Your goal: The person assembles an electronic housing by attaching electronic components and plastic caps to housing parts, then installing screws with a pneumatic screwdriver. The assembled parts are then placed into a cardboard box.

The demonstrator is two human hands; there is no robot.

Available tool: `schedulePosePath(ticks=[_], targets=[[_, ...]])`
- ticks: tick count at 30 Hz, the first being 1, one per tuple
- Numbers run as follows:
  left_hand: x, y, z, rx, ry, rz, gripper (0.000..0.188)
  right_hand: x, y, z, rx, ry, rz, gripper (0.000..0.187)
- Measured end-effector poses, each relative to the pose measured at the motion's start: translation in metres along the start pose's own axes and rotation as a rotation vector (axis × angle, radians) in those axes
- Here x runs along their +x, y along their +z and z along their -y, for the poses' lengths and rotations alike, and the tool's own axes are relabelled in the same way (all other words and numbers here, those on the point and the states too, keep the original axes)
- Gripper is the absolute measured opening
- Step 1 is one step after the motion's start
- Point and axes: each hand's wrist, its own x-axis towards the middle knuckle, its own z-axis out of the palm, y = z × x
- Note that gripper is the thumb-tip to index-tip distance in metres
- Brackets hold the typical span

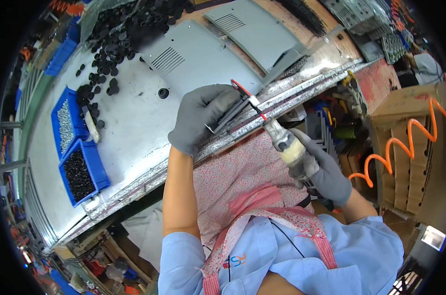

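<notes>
Head view shows two grey vented metal panels (198, 64) and heaped round black caps (129, 29) on the smooth bench (129, 147), blue bins (99, 169) of small parts (80, 179) at left. The gloved left hand (198, 115) pinches a flat dark piece (232, 115), perhaps metal, over the bench's edge; the gloved right hand (326, 169) wraps a taped power driver (291, 147), nose near that piece

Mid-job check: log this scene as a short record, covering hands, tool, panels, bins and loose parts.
Left hand: gloved, holding a dark metal part by the bench edge
Right hand: gloved, gripping a handheld power tool
Tool tip: towards the left hand; contact unclear
Panels: two grey slotted panels on the workbench
Bins: two blue bins, one with silvery pieces, one with black
Loose parts: black caps, heaped and scattered
</notes>
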Motion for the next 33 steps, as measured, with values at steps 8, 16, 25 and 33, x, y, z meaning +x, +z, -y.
schedulePosePath(ticks=[8, 16, 25, 33], targets=[[-0.001, -0.005, 0.008, 0.06, 0.044, -0.017, 0.029, -0.001, 0.004, -0.004, 0.31, 0.091, 0.034, 0.048], [-0.001, -0.012, 0.015, 0.318, 0.187, -0.074, 0.03, 0.0, 0.007, -0.013, 0.398, 0.072, 0.049, 0.055], [0.009, -0.025, 0.028, 0.4, 0.239, -0.057, 0.025, 0.003, 0.006, -0.021, 0.447, 0.036, 0.09, 0.063], [0.011, -0.023, 0.029, 0.316, 0.193, -0.088, 0.023, 0.004, 0.006, -0.02, 0.387, 0.039, 0.076, 0.076]])
